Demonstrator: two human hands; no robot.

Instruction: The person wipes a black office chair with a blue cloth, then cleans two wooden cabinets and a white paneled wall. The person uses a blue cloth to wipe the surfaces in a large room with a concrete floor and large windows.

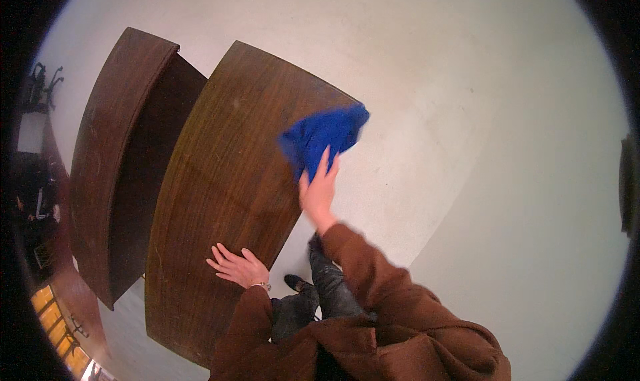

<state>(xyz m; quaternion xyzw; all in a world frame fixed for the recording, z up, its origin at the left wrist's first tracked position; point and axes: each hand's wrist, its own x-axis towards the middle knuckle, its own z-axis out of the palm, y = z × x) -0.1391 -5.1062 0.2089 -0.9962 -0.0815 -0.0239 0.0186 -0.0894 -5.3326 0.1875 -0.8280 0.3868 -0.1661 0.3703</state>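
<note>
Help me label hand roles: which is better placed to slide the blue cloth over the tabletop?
Likely the right hand: it's on the blue cloth; the left hand rests apart on the tabletop.

The person is wearing a reddish-brown coat (427, 338), its thick, matte fabric bunching into soft folds at five o'clock. Its left sleeve (239, 324) is showing at seven o'clock, and its right sleeve (373, 268) is creasing at five o'clock, reaching the wrist of the right hand (319, 198). A thin, pale bracelet (261, 286) is circling the left wrist at seven o'clock. Dark grey trousers (330, 284), looking faded in patches, are showing at six o'clock, and a black shoe (292, 282) is appearing between six and seven.
</note>
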